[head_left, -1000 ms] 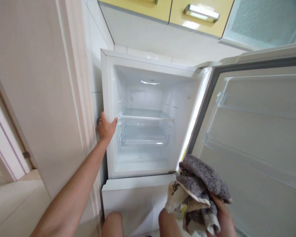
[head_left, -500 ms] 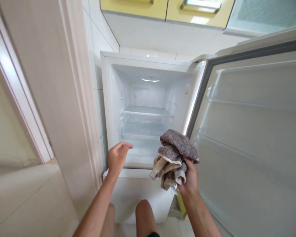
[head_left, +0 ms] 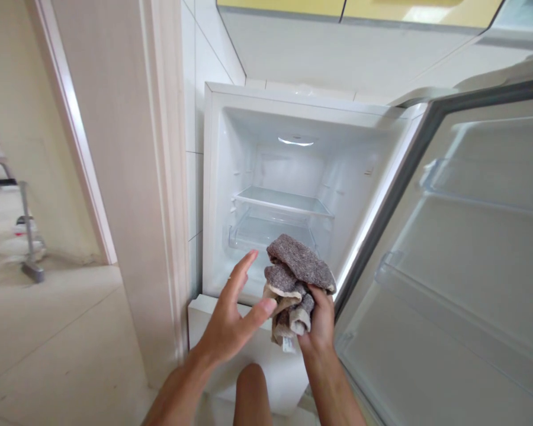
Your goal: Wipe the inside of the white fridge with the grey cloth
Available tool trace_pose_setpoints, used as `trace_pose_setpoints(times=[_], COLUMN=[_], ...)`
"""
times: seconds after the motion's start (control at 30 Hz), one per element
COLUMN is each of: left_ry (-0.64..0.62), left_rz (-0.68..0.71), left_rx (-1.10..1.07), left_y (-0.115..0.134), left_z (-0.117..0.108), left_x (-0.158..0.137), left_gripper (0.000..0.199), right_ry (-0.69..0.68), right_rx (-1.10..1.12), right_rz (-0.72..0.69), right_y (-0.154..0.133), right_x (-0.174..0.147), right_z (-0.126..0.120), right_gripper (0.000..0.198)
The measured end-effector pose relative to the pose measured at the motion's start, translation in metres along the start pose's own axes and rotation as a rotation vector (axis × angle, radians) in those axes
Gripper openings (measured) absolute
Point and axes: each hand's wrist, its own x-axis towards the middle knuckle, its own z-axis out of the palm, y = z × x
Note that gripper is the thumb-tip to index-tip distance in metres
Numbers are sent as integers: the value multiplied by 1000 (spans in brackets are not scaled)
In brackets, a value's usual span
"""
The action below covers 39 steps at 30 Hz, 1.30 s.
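A bunched brown-grey cloth (head_left: pixel 299 263) with pale beige edges and a small white tag is gripped in my right hand (head_left: pixel 322 316). My left hand (head_left: pixel 233 316) is just to the left of the cloth, fingers and thumb apart, holding nothing; its thumb tip comes close to the cloth's edge, and I cannot tell if they touch. Behind both hands stands a white refrigerator (head_left: pixel 212 195) with its upper compartment open. Inside are a glass shelf (head_left: pixel 284 200) and a clear drawer (head_left: pixel 270 229) below it. The cloth hides part of the compartment's lower front.
The refrigerator door (head_left: pixel 466 254), with clear door racks, is swung out to the right. A wooden door frame (head_left: pixel 128 177) rises on the left. Yellow cabinets (head_left: pixel 284 6) hang above. A broom (head_left: pixel 32 269) stands on the floor in the far-left room.
My left hand has opened its fingers and moved right, nearer the cloth. The cloth in my right hand has shifted slightly left. The view has turned to the left.
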Motion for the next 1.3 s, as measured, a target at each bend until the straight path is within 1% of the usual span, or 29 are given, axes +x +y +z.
trace_pose_setpoints(times=[0.07, 0.13, 0.2, 0.27, 0.37, 0.4, 0.47, 0.53, 0.6, 0.67, 0.73, 0.77, 0.83, 0.93, 1.03, 1.13, 1.2, 1.3], left_ry=[-85, -166, -194, -191, -192, -189, -172, -138, -79, 7, 96, 136, 204, 304, 413, 472, 477, 470], left_rz=[-4, -19, -12, 5, -37, -69, -156, -239, -277, -262, -233, -233, -277, -381, -419, -423, -406, -392], left_rx=[-36, -71, -92, -88, -76, -80, -108, -150, -189, -205, -219, -235, -303, -420, -478, -483, -479, -468], left_y=[0, -4, -11, -19, -31, -35, -40, -42, -42, -39, -36, -35, -34, -34, -27, -12, -1, 12], left_z=[11, 22, 30, 34, 31, 28, 23, 17, 11, 6, 1, -1, -5, -9, -12, -15, -17, -20], left_x=[-2, -1, 0, -1, -6, -8, -14, -19, -24, -28, -34, -37, -45, -61, -77, -90, -99, -111], left_gripper=[100, 115, 129, 142, 151, 150, 141, 128, 113, 97, 81, 75, 72, 75, 71, 63, 60, 61], right_ry=[-9, -33, -75, -156, -354, -421, -530, -607, -670, -733, -794, -822, -866, -883, -844, -736, -652, -511], right_rx=[-21, -45, -45, -33, -15, -15, -32, -59, -79, -92, -118, -140, -203, -308, -395, -488, -544, -626], right_rz=[-15, -8, 26, 76, 157, 169, 172, 177, 191, 187, 169, 167, 172, 132, 17, -121, -211, -336], right_y=[-1, -1, 2, 6, 13, 15, 18, 19, 18, 17, 13, 10, 0, -22, -51, -84, -107, -143], right_x=[-2, -8, -15, -24, -38, -42, -51, -59, -66, -72, -78, -81, -88, -103, -121, -142, -156, -179], right_z=[4, 6, 6, 3, -5, -7, -12, -15, -18, -21, -24, -27, -33, -48, -71, -98, -117, -143], right_gripper=[30, 31, 35, 42, 55, 62, 74, 80, 84, 85, 81, 79, 74, 70, 64, 59, 55, 49])
